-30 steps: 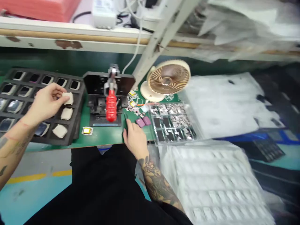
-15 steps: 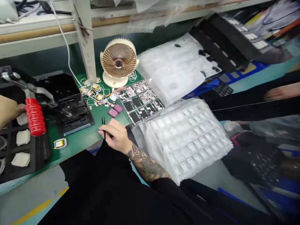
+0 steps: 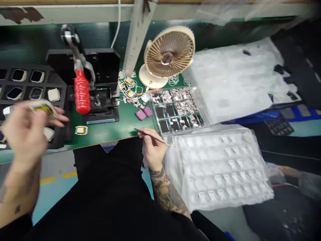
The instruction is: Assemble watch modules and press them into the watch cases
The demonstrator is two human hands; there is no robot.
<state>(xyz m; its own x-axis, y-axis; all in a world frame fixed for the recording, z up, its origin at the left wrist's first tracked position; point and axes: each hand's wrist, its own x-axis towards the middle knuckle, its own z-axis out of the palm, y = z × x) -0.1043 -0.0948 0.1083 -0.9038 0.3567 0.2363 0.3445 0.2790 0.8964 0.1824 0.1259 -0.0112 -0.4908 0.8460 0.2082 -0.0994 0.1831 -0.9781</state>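
Blurred by motion, my left hand (image 3: pixel 26 129) grips a pale watch case (image 3: pixel 45 107) with a yellow part inside, over the front of the black compartment tray (image 3: pixel 65 110). Several watch cases lie in that tray. Dark tweezers (image 3: pixel 151 136) rest in the closed fingers of my right hand (image 3: pixel 154 152), near the bench edge. A second watch case (image 3: pixel 81 130) with a yellow part lies on the green bench, in front of the black press fixture (image 3: pixel 102 103) with its red lever handle (image 3: pixel 82 92).
A beige fan (image 3: pixel 169 57) stands behind a clear divided box (image 3: pixel 160 133) of small parts. Purple cases (image 3: pixel 144 113) and wired yellow parts (image 3: pixel 129 87) lie nearby. White plastic trays (image 3: pixel 208 144) are at the right, with a covered sheet (image 3: pixel 233 83) behind.
My left hand has come from the far left edge into fuller view, now with a watch case in it. The view has swung left. The tweezers have tipped from upright to slanting.
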